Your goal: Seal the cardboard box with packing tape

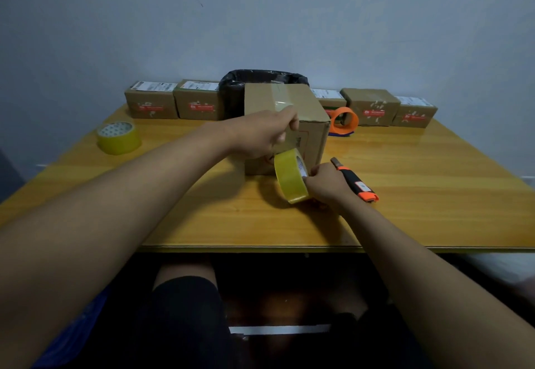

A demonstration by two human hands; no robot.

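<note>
While the left hand (267, 134) pins the tape strip to the cardboard box (285, 125) mid-counter (434, 195), the right hand's (325, 182) grip clasps the tape roll (289, 179) (keeping the strip taut, probably).

My left hand (265, 134) covers the box's (314, 137) front upper edge and part of its red print. The bin (231, 93) is mostly hidden behind the box. Labels on the small boxes (150, 104) are too small to read. My right palm (327, 185) hides behind the roll (289, 179).
</note>
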